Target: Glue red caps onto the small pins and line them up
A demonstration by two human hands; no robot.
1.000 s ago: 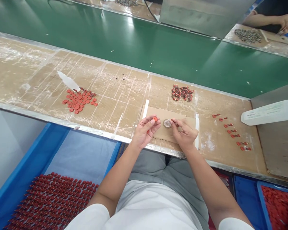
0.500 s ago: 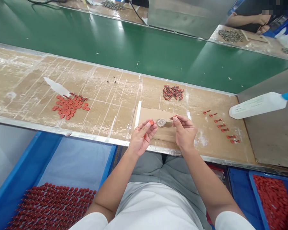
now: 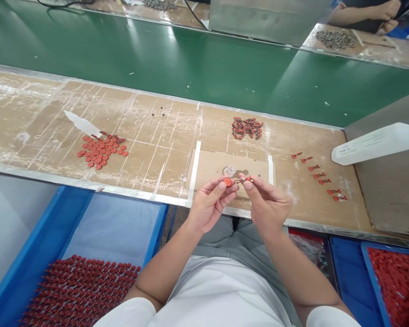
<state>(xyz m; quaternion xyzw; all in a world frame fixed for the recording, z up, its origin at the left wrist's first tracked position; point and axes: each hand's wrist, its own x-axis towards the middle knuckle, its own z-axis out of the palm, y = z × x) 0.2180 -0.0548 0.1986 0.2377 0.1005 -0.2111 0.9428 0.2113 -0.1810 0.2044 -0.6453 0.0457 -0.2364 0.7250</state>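
Note:
Pinched in my left hand (image 3: pixel 209 202) is a small red disc (image 3: pixel 227 182), its flat face toward me. My right hand (image 3: pixel 270 203) is closed on a small red-and-dark figurine (image 3: pixel 246 180), whose thin end points at the disc. The two parts are very close; whether they touch I cannot tell. Just beyond my fingers a small clear cup (image 3: pixel 229 171) stands on a taped cardboard sheet (image 3: pixel 209 164), beside dark wet spots. A heap of similar figurines (image 3: pixel 247 128) lies farther back. Several figurines on red discs (image 3: pixel 319 175) lie in a row at the right.
Loose red discs (image 3: pixel 97 152) are piled at the left beside a white pointed nozzle (image 3: pixel 82 122). A white bottle (image 3: pixel 378 143) leans at the right. Blue trays (image 3: pixel 153 231) hold red pieces below the table edge. A green belt (image 3: pixel 157 59) runs behind; another person's hands (image 3: pixel 388 18) are beyond it.
Both hands have come together: the left moved right with the disc, and the figurine in the right hand now points at it. The view has shifted slightly.

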